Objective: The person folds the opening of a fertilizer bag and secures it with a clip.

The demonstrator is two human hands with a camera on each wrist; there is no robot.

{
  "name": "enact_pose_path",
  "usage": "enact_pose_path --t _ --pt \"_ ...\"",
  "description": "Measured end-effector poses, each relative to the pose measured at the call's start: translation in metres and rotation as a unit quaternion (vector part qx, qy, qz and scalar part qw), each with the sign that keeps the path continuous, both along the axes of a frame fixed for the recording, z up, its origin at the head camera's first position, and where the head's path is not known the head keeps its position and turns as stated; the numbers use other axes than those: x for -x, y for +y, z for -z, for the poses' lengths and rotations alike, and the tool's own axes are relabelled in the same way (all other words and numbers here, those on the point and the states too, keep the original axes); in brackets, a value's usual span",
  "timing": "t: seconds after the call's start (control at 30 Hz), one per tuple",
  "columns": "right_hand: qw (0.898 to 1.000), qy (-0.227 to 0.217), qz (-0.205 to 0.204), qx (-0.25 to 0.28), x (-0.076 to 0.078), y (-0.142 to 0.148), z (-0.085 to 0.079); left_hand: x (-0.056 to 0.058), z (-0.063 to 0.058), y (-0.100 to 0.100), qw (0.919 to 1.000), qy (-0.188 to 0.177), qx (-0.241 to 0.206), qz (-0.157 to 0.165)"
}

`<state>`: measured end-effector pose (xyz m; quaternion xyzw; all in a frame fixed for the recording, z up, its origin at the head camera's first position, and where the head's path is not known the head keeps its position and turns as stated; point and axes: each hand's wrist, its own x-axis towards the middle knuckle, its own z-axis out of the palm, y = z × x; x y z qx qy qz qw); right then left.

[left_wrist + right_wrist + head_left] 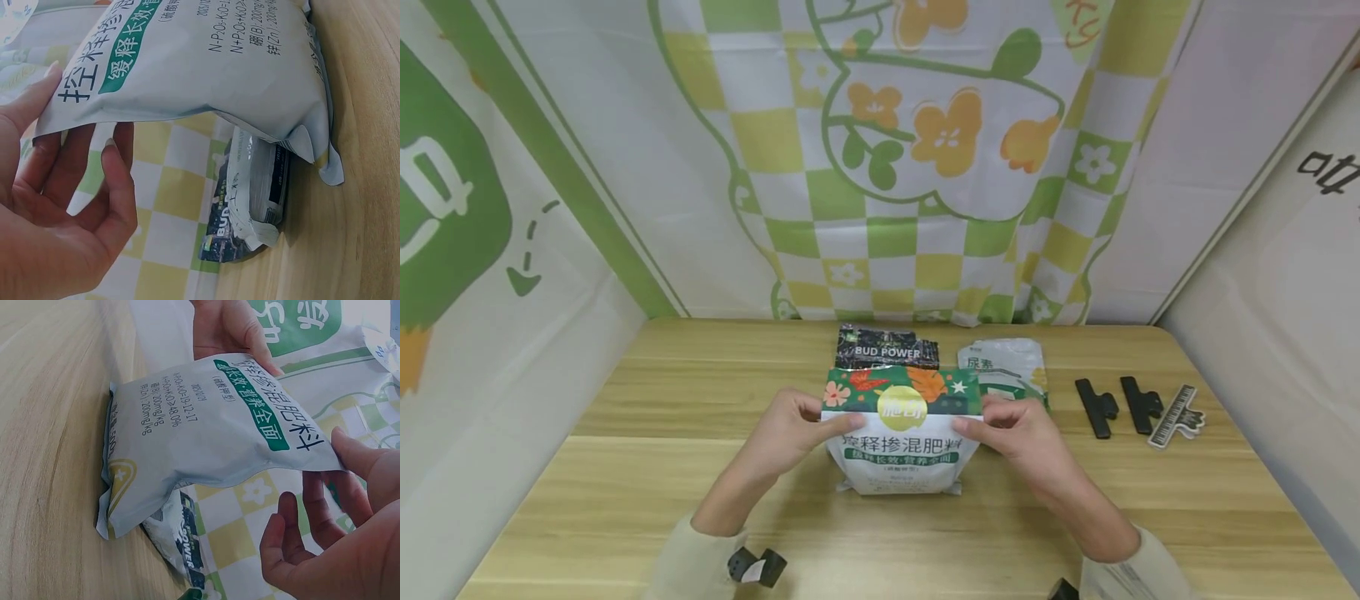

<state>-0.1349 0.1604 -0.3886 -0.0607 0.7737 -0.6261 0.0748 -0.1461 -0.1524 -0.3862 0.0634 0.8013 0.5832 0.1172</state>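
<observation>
A white fertilizer bag [902,462] with a green, flower-printed top stands upright on the table. My left hand [793,429] pinches its upper left edge, thumb on the front and fingers behind. On the opposite edge my right hand [1026,433] pinches the bag the same way. In the left wrist view the left hand [69,200] has its thumb on the printed face and its other fingers bent behind the bag [206,69]. The right wrist view shows the right hand [344,525] gripping a corner of the bag [169,437]. The bag's back is hidden in the head view.
Behind the bag lie a black BUD POWER packet [887,348] and a white and green packet [1003,362], both partly covered. To the right on the wooden table [700,367] are two black clips [1097,408] and a piano-patterned clip [1176,417]. A printed curtain hangs at the back.
</observation>
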Motion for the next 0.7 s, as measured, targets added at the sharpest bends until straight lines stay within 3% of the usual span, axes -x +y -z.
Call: enact_pose_path --t 0.37,0.7 --pt "1.000 -0.010 0.006 -0.025 -0.0016 0.0005 -0.0031 -0.0025 -0.0043 0.0038 0.9987 -0.028 0.021 -0.038" --pt "0.998 -0.025 0.005 -0.063 -0.0011 0.0039 -0.0059 -0.0011 -0.0019 0.0043 0.9977 -0.048 0.022 -0.041"
